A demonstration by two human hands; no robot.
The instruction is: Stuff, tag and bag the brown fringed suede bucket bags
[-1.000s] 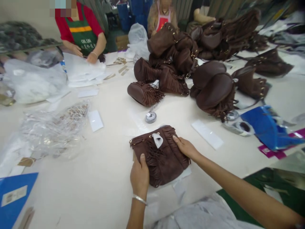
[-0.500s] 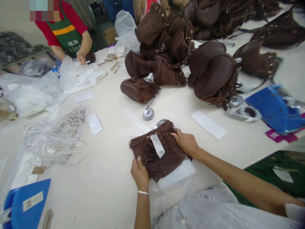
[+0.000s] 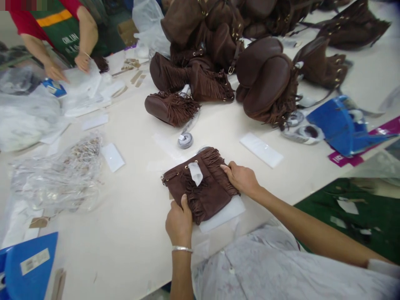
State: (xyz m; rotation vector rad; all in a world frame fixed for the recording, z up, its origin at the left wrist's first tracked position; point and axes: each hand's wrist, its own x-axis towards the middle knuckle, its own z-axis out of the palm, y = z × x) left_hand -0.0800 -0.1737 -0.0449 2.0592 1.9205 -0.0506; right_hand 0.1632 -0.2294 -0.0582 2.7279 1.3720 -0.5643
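Observation:
A dark brown fringed bag (image 3: 215, 196) lies between my two hands at the near side of the white table. My left hand (image 3: 179, 223), with a silver bangle at the wrist, grips its lower left edge, thumb on top. On the right edge, my right hand (image 3: 242, 178) holds it among the fringe, thumb on top. A white paper wrap (image 3: 195, 173) sits around a part near the bag's gold eyelets. Partly under the bag is a white sheet (image 3: 223, 213). Just beyond it lies a coiled grey strap (image 3: 185, 140).
More brown fringed bags (image 3: 200, 79) are heaped at the back. Clear plastic bags with tags (image 3: 62, 175) lie left, near a blue bin (image 3: 31, 266). Another blue holder (image 3: 339, 125) stands right. Across the table (image 3: 125, 241), a co-worker's hands (image 3: 83, 62) are over white sheets.
The view has shifted, so most things sit further left and higher. Both my hands keep hold of the bag, which lies a little flatter. The co-worker's hands have moved apart.

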